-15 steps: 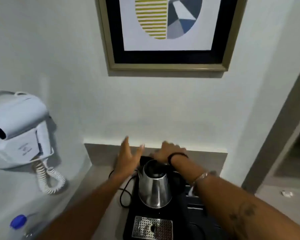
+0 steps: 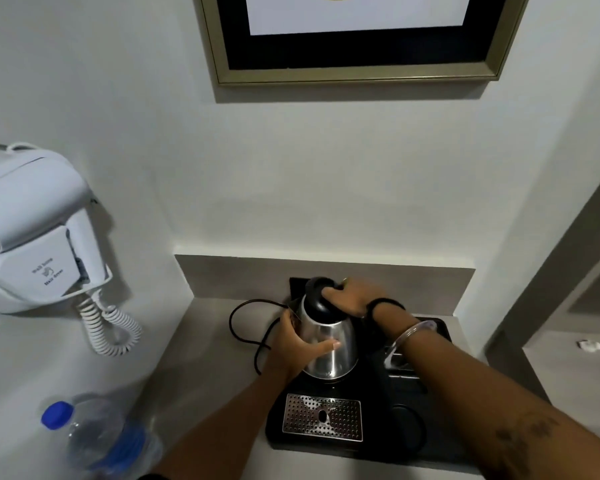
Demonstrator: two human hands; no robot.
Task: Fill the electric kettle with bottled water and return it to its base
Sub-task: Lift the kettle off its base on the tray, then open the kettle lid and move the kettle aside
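Electric kettle (image 2: 328,344): on black tray (image 2: 409,441), worktop (image 2: 201,358) | right hand (image 2: 352,299): fingers clenched on handle | left hand (image 2: 291,344): fingers grasping steel body | handling: rigid, smooth, likely slippery, light while unfilled; lift by handle.

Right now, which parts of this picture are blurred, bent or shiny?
Head view: the water bottle at the lower left is soft and smeared; the picture frame and wall edges bend from the wide-angle lens; the steel kettle shows bright reflections, with the left hand on its body and the right hand at its handle.
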